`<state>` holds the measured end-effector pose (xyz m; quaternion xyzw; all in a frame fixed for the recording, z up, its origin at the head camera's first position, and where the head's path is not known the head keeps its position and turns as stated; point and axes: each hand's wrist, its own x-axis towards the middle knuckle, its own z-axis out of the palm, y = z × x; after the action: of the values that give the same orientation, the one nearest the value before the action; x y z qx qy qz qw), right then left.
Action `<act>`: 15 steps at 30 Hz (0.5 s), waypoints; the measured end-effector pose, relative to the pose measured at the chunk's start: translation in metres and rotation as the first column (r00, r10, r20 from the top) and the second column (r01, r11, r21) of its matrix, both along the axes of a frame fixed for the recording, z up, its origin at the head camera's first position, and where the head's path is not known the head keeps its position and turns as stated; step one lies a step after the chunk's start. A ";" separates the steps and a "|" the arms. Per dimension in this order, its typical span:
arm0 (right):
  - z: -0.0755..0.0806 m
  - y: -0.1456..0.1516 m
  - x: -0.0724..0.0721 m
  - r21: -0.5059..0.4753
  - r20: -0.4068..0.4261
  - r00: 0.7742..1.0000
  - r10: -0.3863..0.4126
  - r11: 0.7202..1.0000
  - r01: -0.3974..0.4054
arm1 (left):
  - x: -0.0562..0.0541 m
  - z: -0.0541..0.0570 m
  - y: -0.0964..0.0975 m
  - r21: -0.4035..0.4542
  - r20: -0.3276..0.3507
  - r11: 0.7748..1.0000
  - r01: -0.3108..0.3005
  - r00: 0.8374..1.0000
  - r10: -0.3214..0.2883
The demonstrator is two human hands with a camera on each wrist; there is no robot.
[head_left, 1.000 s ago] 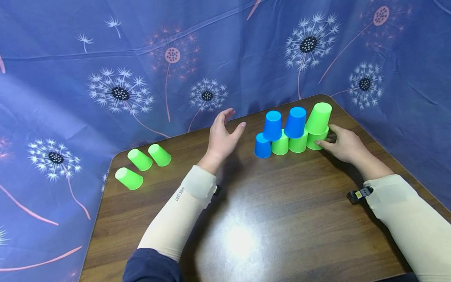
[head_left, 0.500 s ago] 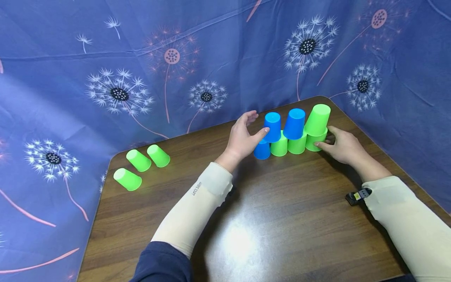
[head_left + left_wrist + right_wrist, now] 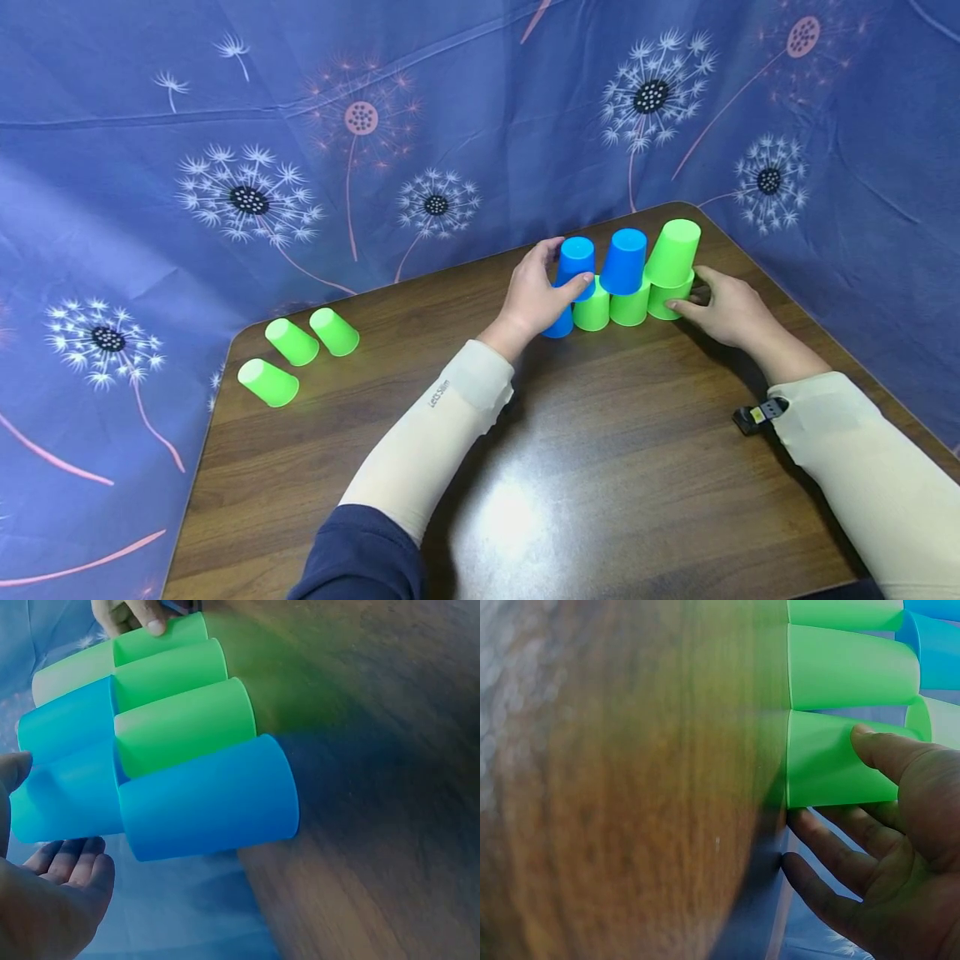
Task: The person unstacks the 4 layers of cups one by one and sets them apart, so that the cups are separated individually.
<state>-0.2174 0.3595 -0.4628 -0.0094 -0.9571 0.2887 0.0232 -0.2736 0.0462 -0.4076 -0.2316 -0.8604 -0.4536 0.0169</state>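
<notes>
Two rows of upside-down plastic cups stand stacked at the back right. My left hand [image 3: 532, 292] is round the upper left blue cup [image 3: 577, 252], thumb across its front and fingers along its far side. Under it, partly hidden by this hand, is the lower blue cup [image 3: 214, 802]. My right hand [image 3: 731, 307] holds the bottom right green cup [image 3: 840, 761], thumb on the front and fingers at the side. Above that cup sits another green cup [image 3: 673, 252]. A second blue cup [image 3: 624, 261] stands between them over two green cups [image 3: 628, 307].
Three loose green cups [image 3: 291, 342] stand upside down at the left of the wooden table [image 3: 600, 467]. Behind the table hangs a blue cloth [image 3: 480, 100] with dandelion prints. The stack is close to the table's back edge.
My left hand has moved right from beside the stack to the upper left blue cup. My right hand has stayed at the bottom right green cup.
</notes>
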 end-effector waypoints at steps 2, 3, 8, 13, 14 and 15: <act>0.000 -0.001 0.000 -0.004 0.002 1.000 0.002 1.000 -0.002 | 0.000 -0.001 0.001 -0.008 0.010 1.000 -0.005 1.000 0.005; 0.000 -0.001 0.000 -0.006 0.002 1.000 0.002 1.000 -0.002 | -0.001 -0.002 0.002 -0.008 0.013 1.000 -0.005 1.000 0.005; 0.001 -0.001 0.000 -0.004 0.003 1.000 0.001 1.000 -0.001 | 0.000 -0.003 0.003 0.002 0.013 1.000 0.007 1.000 -0.007; 0.001 0.000 0.000 0.002 -0.007 1.000 0.003 1.000 -0.003 | 0.001 -0.001 0.004 0.008 0.000 1.000 0.004 1.000 -0.004; 0.001 0.000 0.000 0.003 -0.008 1.000 0.005 1.000 -0.005 | 0.002 -0.001 0.004 0.008 -0.004 1.000 0.002 1.000 -0.002; 0.001 0.000 0.000 0.002 -0.008 1.000 0.007 1.000 -0.007 | 0.003 -0.001 0.004 0.010 -0.009 1.000 0.000 1.000 0.000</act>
<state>-0.2169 0.3597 -0.4622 -0.0050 -0.9573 0.2877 0.0263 -0.2709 0.0503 -0.4085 -0.2336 -0.8581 -0.4568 0.0221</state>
